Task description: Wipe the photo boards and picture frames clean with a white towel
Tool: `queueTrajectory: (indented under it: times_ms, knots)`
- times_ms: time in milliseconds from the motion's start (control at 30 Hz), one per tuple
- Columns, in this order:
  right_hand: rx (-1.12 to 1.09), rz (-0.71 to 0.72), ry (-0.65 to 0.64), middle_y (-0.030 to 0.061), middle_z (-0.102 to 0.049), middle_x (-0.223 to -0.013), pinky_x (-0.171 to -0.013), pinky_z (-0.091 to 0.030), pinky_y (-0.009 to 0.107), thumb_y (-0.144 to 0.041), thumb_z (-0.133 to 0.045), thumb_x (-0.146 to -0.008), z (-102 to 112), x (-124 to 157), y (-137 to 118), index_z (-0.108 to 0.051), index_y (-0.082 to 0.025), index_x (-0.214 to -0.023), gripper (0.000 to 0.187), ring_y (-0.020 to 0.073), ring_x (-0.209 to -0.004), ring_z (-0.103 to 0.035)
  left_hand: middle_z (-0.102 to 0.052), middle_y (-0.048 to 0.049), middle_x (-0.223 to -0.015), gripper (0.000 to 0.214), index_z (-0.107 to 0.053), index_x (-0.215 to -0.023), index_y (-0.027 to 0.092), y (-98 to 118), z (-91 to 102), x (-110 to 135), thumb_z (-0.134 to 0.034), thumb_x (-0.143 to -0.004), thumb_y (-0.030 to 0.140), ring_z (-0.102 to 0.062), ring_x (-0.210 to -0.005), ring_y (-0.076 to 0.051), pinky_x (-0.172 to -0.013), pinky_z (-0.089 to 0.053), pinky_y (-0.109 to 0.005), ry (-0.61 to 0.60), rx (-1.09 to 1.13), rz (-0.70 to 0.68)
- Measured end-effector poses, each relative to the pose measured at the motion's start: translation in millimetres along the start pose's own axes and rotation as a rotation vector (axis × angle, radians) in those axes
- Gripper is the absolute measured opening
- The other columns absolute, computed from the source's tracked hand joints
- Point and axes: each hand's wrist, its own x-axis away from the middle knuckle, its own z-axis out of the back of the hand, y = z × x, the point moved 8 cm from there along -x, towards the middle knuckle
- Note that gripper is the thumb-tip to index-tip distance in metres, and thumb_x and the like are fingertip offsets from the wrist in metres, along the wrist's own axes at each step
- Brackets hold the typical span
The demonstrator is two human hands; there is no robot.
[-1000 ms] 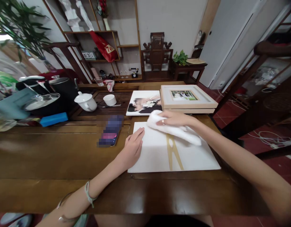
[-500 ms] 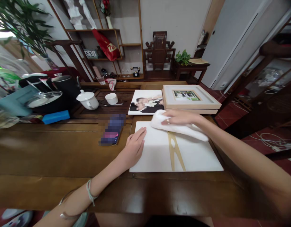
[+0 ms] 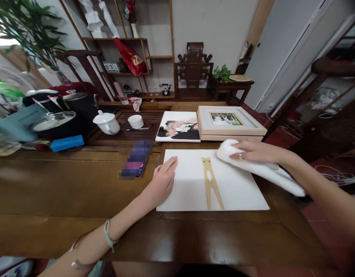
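Observation:
A white rectangular board point(image 3: 189, 188) lies flat on the table in front of me. Fixed down its middle is a gold A-shaped stand leg point(image 3: 209, 177) with an oval hole, narrow end away from me. My left hand point(image 3: 163, 181) rests on the board's left edge, fingers stretched out and holding nothing. Over the far right corner, my right hand point(image 3: 252, 151) grips a bunched white cloth point(image 3: 228, 151). The rest of the cloth trails off to the right past the board's edge. Part of that corner is hidden beneath cloth and hand.
Behind the board lie a photo panel point(image 3: 177, 134) and stacked wooden picture frames point(image 3: 232, 132). A phone point(image 3: 135, 159) lies to the left. Farther back stand a white lidded cup point(image 3: 106, 122), a small white bowl point(image 3: 135, 121), a blue box point(image 3: 67, 143) and a dark kettle point(image 3: 79, 105).
My right hand has swept the cloth rightward across the board, uncovering the hinge end of the gold leg. My left hand has stayed on the left edge.

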Motion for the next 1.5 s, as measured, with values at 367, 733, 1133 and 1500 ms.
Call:
queueTrajectory:
  times_ms: [367,733,1133,1500]
  knots:
    - [0.502,0.498,0.04,0.0214,-0.064,-0.111,-0.091,-0.039,0.056,-0.015,-0.052,-0.083,-95.6,-3.3,-165.4,-0.071,-0.016,-0.101,0.026,0.0363,-0.107,-0.052,-0.036,-0.0137,-0.154,0.052,-0.035,-0.147,0.02,-1.1,0.9,0.8,-0.028,-0.096,0.013,-0.028,-0.144,-0.025,-0.111,-0.028,-0.047,-0.035,0.026,-0.007]
    - [0.338,0.51,0.047,0.0195,-0.053,-0.135,-0.104,-0.03,0.062,-0.02,-0.064,-0.077,-87.3,9.1,-141.9,-0.069,-0.02,-0.114,0.037,0.0404,-0.129,-0.042,-0.035,-0.0177,-0.154,0.048,-0.035,-0.145,0.011,-2.1,-1.3,0.4,-0.023,-0.098,0.016,-0.029,-0.144,-0.024,-0.11,-0.028,-0.046,-0.028,-0.014,0.005]
    - [0.429,0.668,0.04,0.0244,-0.047,-0.14,-0.099,-0.032,0.07,-0.024,-0.059,-0.086,-120.3,61.6,-191.1,-0.074,-0.017,-0.097,0.02,0.05,-0.131,-0.037,-0.031,-0.0141,-0.157,0.055,-0.03,-0.149,0.017,-6.4,-3.4,0.4,-0.029,-0.094,0.012,-0.025,-0.146,-0.024,-0.112,-0.026,-0.047,-0.081,-0.006,0.016]
    - [0.568,0.3,0.025,0.0232,-0.055,-0.132,-0.098,-0.038,0.062,-0.016,-0.056,-0.084,-82.1,-18.9,-139.9,-0.065,-0.015,-0.121,0.038,0.0438,-0.128,-0.044,-0.038,-0.0126,-0.153,0.047,-0.04,-0.144,0.018,-11.4,2.0,-2.8,-0.029,-0.098,0.023,-0.032,-0.143,-0.024,-0.113,-0.027,-0.049,-0.006,0.142,0.073]
